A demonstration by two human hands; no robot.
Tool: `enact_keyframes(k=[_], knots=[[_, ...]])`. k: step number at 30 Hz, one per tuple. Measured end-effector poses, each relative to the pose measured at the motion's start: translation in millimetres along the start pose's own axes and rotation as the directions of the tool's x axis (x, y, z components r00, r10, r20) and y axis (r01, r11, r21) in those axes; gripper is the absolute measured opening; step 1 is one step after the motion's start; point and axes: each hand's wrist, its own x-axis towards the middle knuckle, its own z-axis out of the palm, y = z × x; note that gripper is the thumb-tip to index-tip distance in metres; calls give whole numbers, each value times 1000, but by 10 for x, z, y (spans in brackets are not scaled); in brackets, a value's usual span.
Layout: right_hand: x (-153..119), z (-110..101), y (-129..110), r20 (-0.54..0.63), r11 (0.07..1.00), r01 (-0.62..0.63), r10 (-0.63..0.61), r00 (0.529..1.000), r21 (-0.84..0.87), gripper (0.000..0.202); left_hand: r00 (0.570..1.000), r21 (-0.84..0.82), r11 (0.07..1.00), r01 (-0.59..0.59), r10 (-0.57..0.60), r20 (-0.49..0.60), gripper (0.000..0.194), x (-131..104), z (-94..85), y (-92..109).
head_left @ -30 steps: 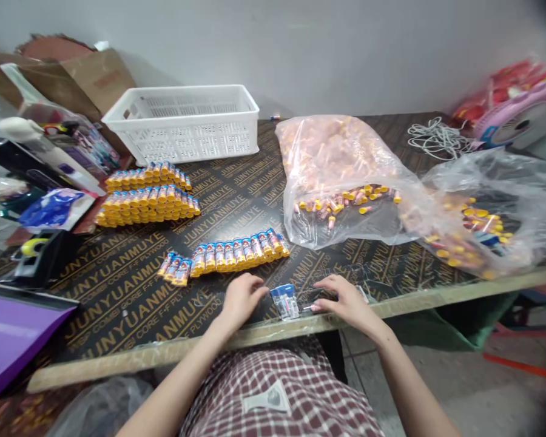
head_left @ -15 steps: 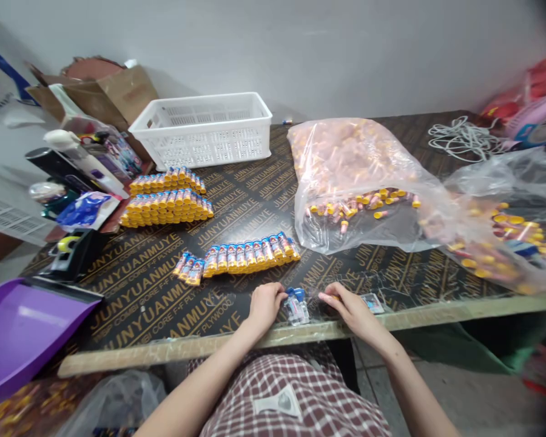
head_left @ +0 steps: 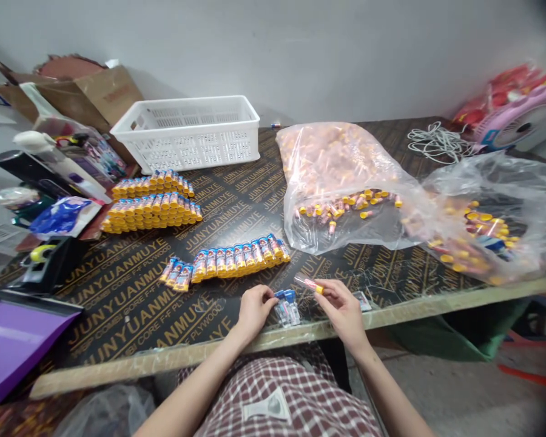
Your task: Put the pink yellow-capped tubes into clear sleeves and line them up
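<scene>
Wall: plain, pale grey, behind everything.
Tabletop (head_left: 127, 291): dark board printed with gold lettering; pale taped strip along the near edge.
Large bag (head_left: 312, 238): translucent, lying right of centre, full of yellow-ended tubes; some loose at its mouth.
Second bag (head_left: 525, 182): clear, crumpled, at the right; yellow-ended tubes inside, plus something blue.
Basket (head_left: 200, 147): white, slotted, near the wall, left of the large bag.
Dustpan (head_left: 22, 346): purple, cut off by the left edge of view.
Fan (head_left: 523, 124): pink rim, far right; red items behind it.
Stack (head_left: 150, 209): blue-and-yellow tubes in layers, just in front of the basket.
Row (head_left: 239, 261): similar tubes side by side, centre; a few more lean just left of it.
Cord (head_left: 439, 142): pale, loosely coiled, between large bag and fan.
Left hand (head_left: 255, 308): fingers bent, thumb and forefinger at the left side of the blue-topped pieces; cannot tell whether gripping.
Right hand (head_left: 342, 304): pinching the single tube by its yellow end, thumb against fingers.
Blue-topped pieces (head_left: 287, 308): clear below, lying together near the front edge, between the hands.
Single tube (head_left: 306, 281): clear, pink inside, clear end pointing left, above the tabletop.
</scene>
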Motion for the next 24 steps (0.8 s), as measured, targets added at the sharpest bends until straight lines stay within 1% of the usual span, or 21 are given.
enact_keyframes(k=[5, 7, 9, 11, 13, 16, 18, 19, 21, 22, 23, 24], knots=[[-28, 9, -44, -20, 1000, 12, -12, 1000, -9, 22, 998, -243, 968, 64, -62, 16, 9, -7, 22, -19], [-34, 10, -48, -18, 1000, 14, -15, 1000, -12, 20, 996, -286, 954, 86, -80, 33, 11, -5, 28, -22], [-37, 12, -48, -12, 1000, 17, -17, 1000, -23, 19, 997, -225, 972, 66, -55, 53, 14, -6, 33, -17], [-37, 17, -50, -4, 999, 16, -16, 1000, -30, 19, 998, -92, 996, 12, -6, 66, 16, -13, 38, -1], [-35, 24, -58, 5, 999, 14, -14, 1000, -31, 19, 997, 43, 999, -34, 30, 73, 16, -24, 44, 21], [-35, 34, -83, 14, 999, 16, -15, 1000, -30, 18, 992, 206, 973, -104, 87, 90, 11, -45, 53, 54], [-40, 35, -97, 15, 999, 18, -17, 1000, -29, 19, 983, 266, 947, -182, 164, 87, 7, -63, 52, 71], [-43, 33, -101, 14, 999, 20, -19, 1000, -30, 18, 976, 272, 938, -217, 206, 69, 6, -72, 50, 79], [-53, 25, -98, 6, 999, 24, -23, 1000, -34, 18, 965, 217, 942, -257, 263, 5, 6, -85, 45, 88], [-58, 20, -91, -2, 999, 25, -25, 1000, -35, 18, 965, 151, 956, -250, 258, -36, 7, -85, 43, 89], [-63, 15, -83, -12, 999, 27, -27, 1000, -32, 18, 971, 57, 974, -220, 224, -79, 7, -79, 40, 88], [-68, 12, -73, -24, 999, 31, -31, 999, -25, 18, 980, -63, 984, -167, 159, -118, 7, -67, 38, 84]])
